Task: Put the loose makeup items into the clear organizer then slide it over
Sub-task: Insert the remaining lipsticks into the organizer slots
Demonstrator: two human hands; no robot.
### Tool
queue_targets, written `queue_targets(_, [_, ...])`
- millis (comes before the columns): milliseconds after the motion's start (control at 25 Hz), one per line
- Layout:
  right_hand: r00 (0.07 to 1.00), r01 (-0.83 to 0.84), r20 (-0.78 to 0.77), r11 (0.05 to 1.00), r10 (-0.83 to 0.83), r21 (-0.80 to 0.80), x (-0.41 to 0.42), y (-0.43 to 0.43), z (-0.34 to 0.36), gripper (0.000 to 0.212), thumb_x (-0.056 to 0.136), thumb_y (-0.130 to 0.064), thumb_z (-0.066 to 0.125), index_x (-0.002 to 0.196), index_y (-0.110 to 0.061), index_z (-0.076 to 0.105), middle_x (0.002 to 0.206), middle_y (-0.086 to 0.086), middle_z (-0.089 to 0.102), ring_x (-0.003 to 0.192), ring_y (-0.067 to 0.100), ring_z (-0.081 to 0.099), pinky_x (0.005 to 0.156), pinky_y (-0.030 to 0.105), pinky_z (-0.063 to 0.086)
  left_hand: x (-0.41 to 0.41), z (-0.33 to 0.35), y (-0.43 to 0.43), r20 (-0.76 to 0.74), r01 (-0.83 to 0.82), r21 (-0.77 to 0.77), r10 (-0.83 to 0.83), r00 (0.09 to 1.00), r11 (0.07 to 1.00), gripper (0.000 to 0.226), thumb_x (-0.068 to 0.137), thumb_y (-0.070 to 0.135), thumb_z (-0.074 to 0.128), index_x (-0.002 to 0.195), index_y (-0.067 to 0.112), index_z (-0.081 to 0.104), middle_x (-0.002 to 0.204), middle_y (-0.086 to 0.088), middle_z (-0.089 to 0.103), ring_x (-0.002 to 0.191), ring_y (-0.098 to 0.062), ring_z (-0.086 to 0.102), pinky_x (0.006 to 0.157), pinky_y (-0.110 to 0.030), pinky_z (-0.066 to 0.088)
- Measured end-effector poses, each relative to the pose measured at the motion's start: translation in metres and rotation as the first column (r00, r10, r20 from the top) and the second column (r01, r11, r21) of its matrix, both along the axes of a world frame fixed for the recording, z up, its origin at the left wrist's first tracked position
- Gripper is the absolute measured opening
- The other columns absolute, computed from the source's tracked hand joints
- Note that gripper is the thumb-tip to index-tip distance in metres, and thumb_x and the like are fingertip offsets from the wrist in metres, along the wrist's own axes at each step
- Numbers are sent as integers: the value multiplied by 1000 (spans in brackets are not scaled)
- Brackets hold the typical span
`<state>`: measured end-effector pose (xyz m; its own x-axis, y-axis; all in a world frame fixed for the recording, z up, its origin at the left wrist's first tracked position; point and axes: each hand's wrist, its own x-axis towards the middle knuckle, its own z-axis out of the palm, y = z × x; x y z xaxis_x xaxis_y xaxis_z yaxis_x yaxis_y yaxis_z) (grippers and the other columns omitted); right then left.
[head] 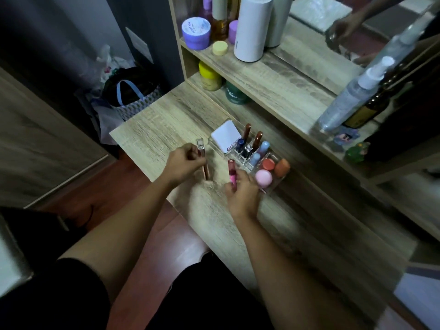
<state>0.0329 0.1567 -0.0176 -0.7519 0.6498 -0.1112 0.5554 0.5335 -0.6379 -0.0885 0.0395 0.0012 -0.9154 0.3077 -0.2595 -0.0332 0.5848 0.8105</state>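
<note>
Head view: left hand (183,165) grips a clear-capped tube (202,154); right hand (242,195) grips a pink tube (232,172), just beside the clear organizer (273,184) holding tubes, round compacts and a white card.

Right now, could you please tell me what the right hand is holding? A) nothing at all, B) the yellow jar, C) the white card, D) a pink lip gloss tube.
D: the right hand is closed around a pink lip gloss tube, held upright just in front of the clear organizer. The white card sits inside the organizer, and the yellow jar stands under the shelf.
</note>
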Motion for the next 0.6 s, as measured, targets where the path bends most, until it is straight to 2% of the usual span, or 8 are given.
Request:
queue_targets(120, [941, 169, -260, 966, -217, -195, 0, 7, 3, 14, 82, -11, 67, 95, -12, 68, 88, 12, 75, 79, 23, 70, 63, 20, 50, -12, 20, 16, -33, 86, 92, -83, 996, 992, 17, 73, 14, 73, 83, 7, 61, 65, 1, 59, 65, -14, 55, 65, -28, 44])
queue_targets(240, [863, 191, -392, 924, -320, -332, -9, 16, 4, 15, 84, -4, 67, 99, -4, 69, 91, 14, 74, 77, 12, 68, 65, 7, 53, -18, 30, 32, -79, 202, 94, -195, 978, 975, 24, 74, 15, 74, 93, 8, 63, 86, -10, 73, 80, -17, 67, 75, -28, 50])
queue_targets(320, [855, 177, -415, 929, -309, -326, -15, 19, 3, 17, 84, -2, 68, 101, -1, 69, 93, 15, 74, 78, 9, 67, 65, -5, 45, -19, 30, 39, -111, 256, 72, -247, 963, 964, 26, 74, 14, 74, 96, 8, 64, 90, -9, 73, 82, -15, 68, 78, -23, 51])
queue_targets(400, [873, 176, -401, 946, -278, -273, -20, 21, 2, 19, 83, -2, 69, 102, 0, 69, 95, 15, 75, 80, 8, 65, 65, -10, 40, -19, 27, 44, -143, 294, 27, -288, 947, 955, 25, 74, 14, 75, 95, 8, 64, 86, -3, 71, 74, -7, 65, 70, -6, 47])
queue_targets(440, [882, 180, -390, 953, -265, -242, -22, 21, 2, 21, 83, -2, 69, 103, 1, 69, 96, 15, 74, 80, 8, 65, 65, -11, 38, -19, 25, 45, -148, 304, 13, -299, 943, 953, 24, 74, 13, 75, 95, 7, 64, 84, -2, 69, 71, -3, 62, 66, -2, 44])
queue_targets(520, [894, 181, -372, 961, -249, -207, -25, 21, 1, 23, 83, -2, 69, 106, -1, 69, 97, 14, 75, 83, 11, 66, 66, -12, 37, -20, 20, 47, -141, 321, 3, -317, 938, 947, 22, 75, 9, 74, 94, 4, 63, 83, -5, 69, 72, -6, 62, 69, -8, 46])
queue_targets(600, [913, 173, -332, 962, -238, -213, -27, 20, 0, 25, 84, -3, 67, 109, -3, 68, 100, 13, 75, 89, 14, 69, 70, -5, 42, -20, 16, 49, -153, 361, -27, -361, 920, 932, 17, 76, 5, 71, 91, 3, 63, 83, -11, 70, 77, -13, 62, 72, -17, 46])
